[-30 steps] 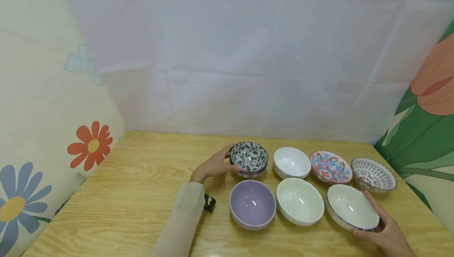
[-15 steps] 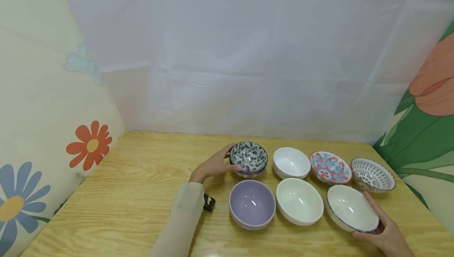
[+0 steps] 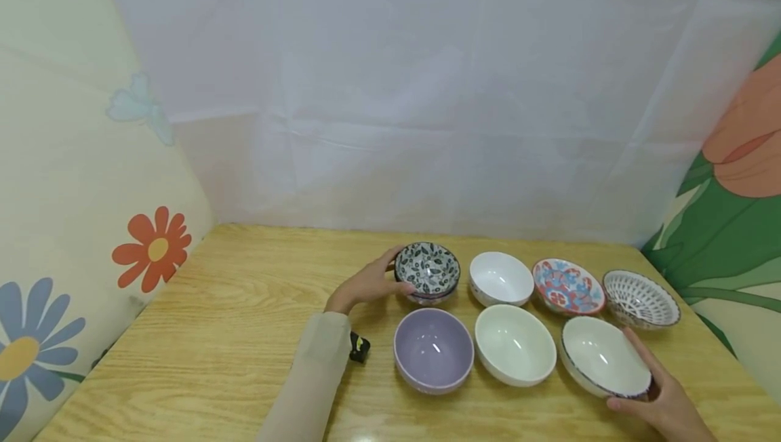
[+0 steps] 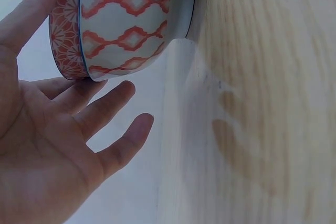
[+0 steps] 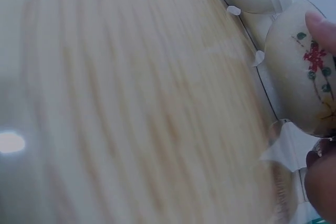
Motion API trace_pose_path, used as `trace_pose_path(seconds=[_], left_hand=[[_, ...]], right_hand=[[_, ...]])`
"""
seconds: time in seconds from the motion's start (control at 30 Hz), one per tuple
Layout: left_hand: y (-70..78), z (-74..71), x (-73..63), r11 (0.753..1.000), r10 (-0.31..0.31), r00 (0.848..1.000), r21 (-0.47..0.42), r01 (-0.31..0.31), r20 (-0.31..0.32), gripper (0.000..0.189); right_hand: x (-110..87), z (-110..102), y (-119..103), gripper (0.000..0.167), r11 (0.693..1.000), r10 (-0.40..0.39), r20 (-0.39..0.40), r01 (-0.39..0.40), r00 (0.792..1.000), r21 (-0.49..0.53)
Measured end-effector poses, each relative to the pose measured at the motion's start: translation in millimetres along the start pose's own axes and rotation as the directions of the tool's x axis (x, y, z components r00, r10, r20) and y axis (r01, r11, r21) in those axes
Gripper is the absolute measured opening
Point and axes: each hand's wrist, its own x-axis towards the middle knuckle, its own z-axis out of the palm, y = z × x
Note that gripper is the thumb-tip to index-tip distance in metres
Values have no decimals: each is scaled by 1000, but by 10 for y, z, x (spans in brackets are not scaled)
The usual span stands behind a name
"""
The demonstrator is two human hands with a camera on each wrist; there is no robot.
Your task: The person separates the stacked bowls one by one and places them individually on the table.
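In the head view my left hand (image 3: 371,285) holds a bowl with a black-and-white leaf pattern inside (image 3: 428,268), thumb at the near side of its rim and fingers behind. The left wrist view shows red diamonds on the outside of this bowl (image 4: 126,24), with the hand (image 4: 52,129) around its rim. My right hand (image 3: 665,391) grips the dark-rimmed cream bowl (image 3: 604,355) at the front right. A painted red flower shows on that bowl's outside (image 5: 299,72) in the right wrist view, between thumb and fingers. It stands tilted toward the left.
A purple bowl (image 3: 434,350) and a pale green bowl (image 3: 515,345) stand in the front row. Behind are a white bowl (image 3: 502,279), a red-and-blue patterned bowl (image 3: 569,286) and a grey-patterned bowl (image 3: 642,299). A small black object (image 3: 359,347) lies beside the left sleeve.
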Motion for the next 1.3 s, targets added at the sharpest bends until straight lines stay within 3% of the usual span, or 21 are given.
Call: trace_pose_path(seconds=[0.37,0.77,1.03,1.3], left_hand=[[-4,-16,-4,1000,7,1000,2,-7,-6,90],[16,-29,-20,1000,-7,1000,2,7,-9,90],[-13,-22,29,1000,17,1000,-20,-17,1,92],[-23,-6,18,1000,-1,1000,-29,2,11,93]], right_hand=[[55,-47,-69,94,997,-44,25,42,999,70],[210,-183,-273,90,977,-192,16,190,981,102],[379,-270,-457,89,980,-186,39,183,982,74],[570,-296,-669,87,969,-225,83,214,971,120]])
